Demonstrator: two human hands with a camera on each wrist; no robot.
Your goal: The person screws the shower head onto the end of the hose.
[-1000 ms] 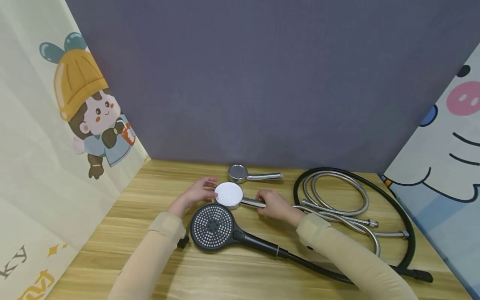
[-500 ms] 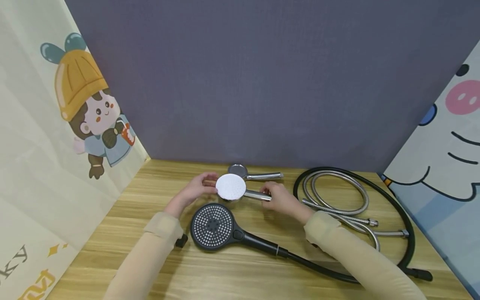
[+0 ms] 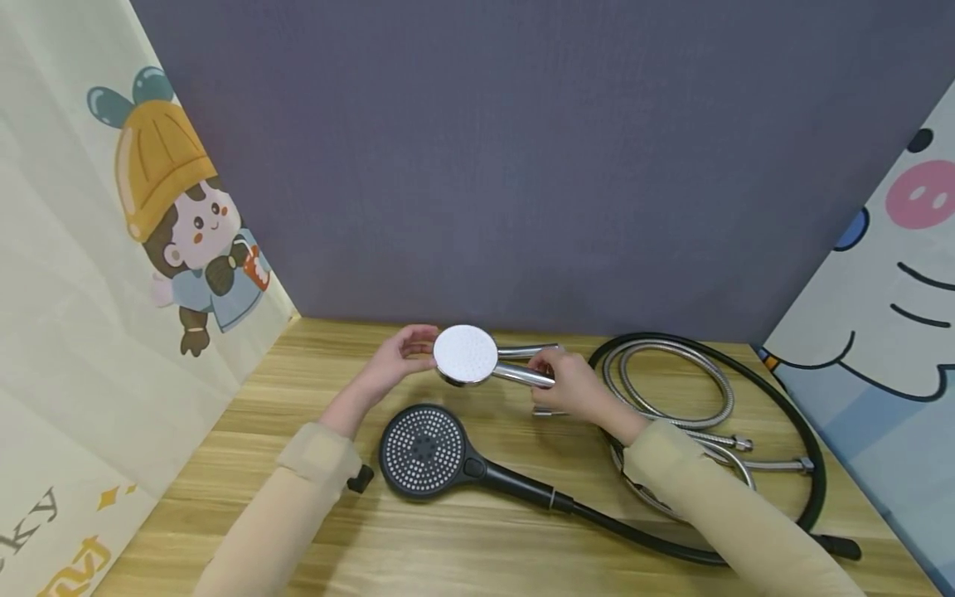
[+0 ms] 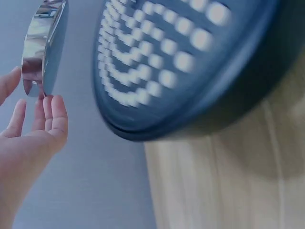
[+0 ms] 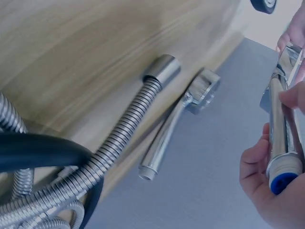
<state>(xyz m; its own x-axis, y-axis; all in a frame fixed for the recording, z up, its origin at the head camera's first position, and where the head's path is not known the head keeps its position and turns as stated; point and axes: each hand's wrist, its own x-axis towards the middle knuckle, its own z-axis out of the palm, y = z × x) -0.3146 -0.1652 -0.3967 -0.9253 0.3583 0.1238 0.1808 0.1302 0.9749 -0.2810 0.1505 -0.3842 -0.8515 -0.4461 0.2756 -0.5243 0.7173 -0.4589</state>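
Observation:
Both hands hold a chrome hand shower (image 3: 466,355) with a white spray face turned up, raised over the table. My left hand (image 3: 384,373) pinches the rim of its head between thumb and fingertips. At the other end, my right hand (image 3: 578,385) grips the handle; the right wrist view shows a white threaded end (image 5: 288,164) with a blue ring inside and no hose on it. A second chrome hand shower (image 5: 202,90) lies behind, its head hidden in the head view. A loose metal hose end (image 5: 162,69) lies below the right hand.
A large black shower head (image 3: 421,452) on a black hose (image 3: 634,541) lies in front of the hands. Coiled metal hoses (image 3: 724,406) are at the right. A small black piece (image 3: 361,478) sits near the left sleeve. A grey panel (image 3: 477,166) stands behind.
Both hands have lifted the white-faced hand shower and moved it back and slightly right, away from the black shower head. It now covers the head of the rear hand shower.

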